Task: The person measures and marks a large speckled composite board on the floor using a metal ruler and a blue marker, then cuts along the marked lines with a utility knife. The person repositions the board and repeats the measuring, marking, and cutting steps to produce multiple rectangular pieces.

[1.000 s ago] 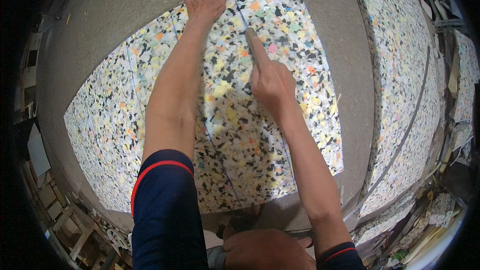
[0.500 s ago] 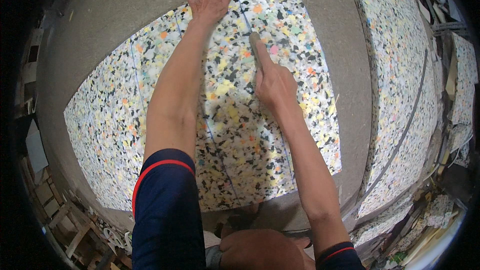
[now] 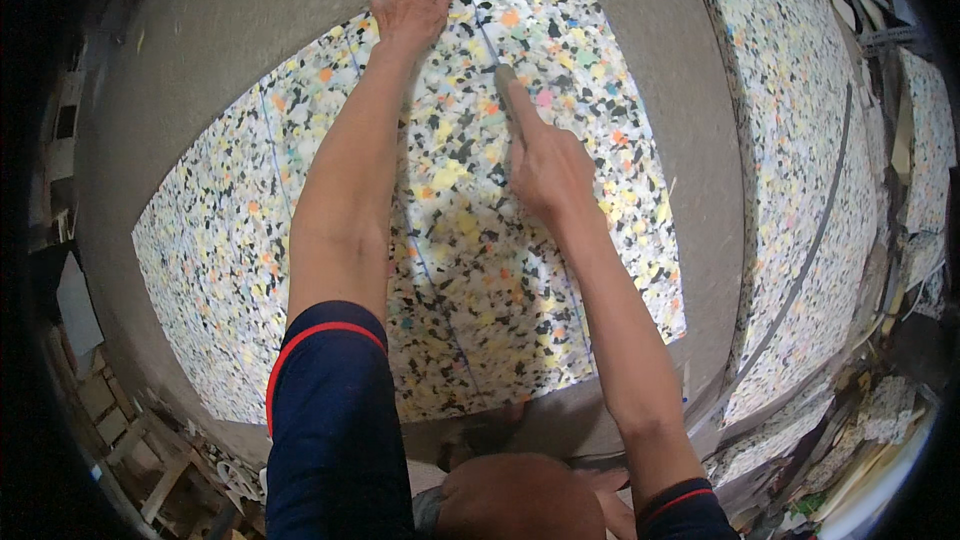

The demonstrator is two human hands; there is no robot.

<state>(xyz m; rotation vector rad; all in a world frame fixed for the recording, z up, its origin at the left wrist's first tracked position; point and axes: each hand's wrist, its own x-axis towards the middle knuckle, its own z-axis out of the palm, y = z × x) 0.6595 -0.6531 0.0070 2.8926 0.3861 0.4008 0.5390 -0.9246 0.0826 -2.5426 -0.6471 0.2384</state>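
Observation:
A multicoloured speckled foam sheet [image 3: 450,175], marked with several blue lines, lies flat in front of me. My left hand [image 3: 410,12] rests at its far edge, fingers spread over the border and the thumb beside a blue line. Lower and to the right, my right hand [image 3: 550,165] is closed round a slim tool with a rounded grey-brown end [image 3: 504,74]. The index finger stretches along it. That tool lies close over the same blue line; its kind and any blade cannot be made out.
Grey floor [image 3: 690,120] surrounds the sheet. At the right lies a larger speckled foam slab [image 3: 800,200] with a dark strip [image 3: 815,240] across it. Foam scraps pile up at the far right. Wooden pieces [image 3: 160,485] clutter the lower left.
Almost nothing differs. The whole view has shifted slightly; both hands keep their places on the sheet, and the right hand still grips the tool.

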